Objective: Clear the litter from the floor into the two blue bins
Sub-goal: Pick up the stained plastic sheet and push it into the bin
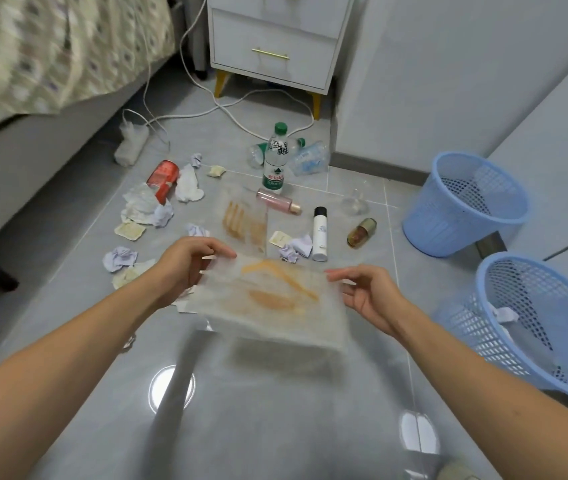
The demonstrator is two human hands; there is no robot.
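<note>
Here the left hand (189,263) and right hand (367,296) each pinch an edge of a stained clear bag (275,306).

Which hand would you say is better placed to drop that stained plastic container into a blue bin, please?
Probably the right hand: it holds the stained container's right edge, and both blue bins stand on that side. The left hand pinches the far-side edge.

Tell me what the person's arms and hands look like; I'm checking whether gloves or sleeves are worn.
Both forearms are bare as far as the picture shows: no sleeves, no gloves. The left hand and right hand show no rings, watch or bracelets. The fingernails look short and unpainted.
</note>
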